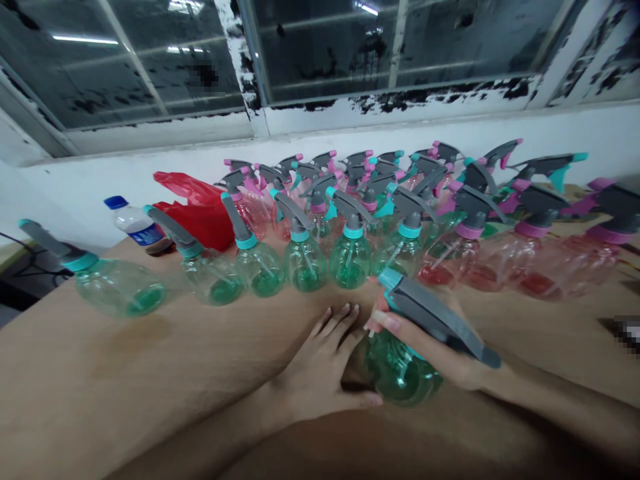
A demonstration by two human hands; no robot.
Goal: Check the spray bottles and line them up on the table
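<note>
A green spray bottle (403, 380) with a grey and turquoise trigger head stands near the front of the table, slightly tilted. My right hand (440, 350) is closed round its neck and trigger, partly hidden behind the head. Beside the bottle's base, my left hand (325, 367) lies on the tabletop with its fingers stretched out and thumb apart. Just beyond my hands, a row of green spray bottles (350, 260) with turquoise collars runs across the table. Pink spray bottles (545, 267) with pink collars continue the row to the right.
Behind the front row, several more spray bottles (320, 193) crowd toward the wall. A red plastic bag (200, 207) and a blue-capped drink bottle (137, 227) are at the back left. Windows (400, 50) rise above the wooden table (200, 360). A blurred dark object (627, 333) lies far right.
</note>
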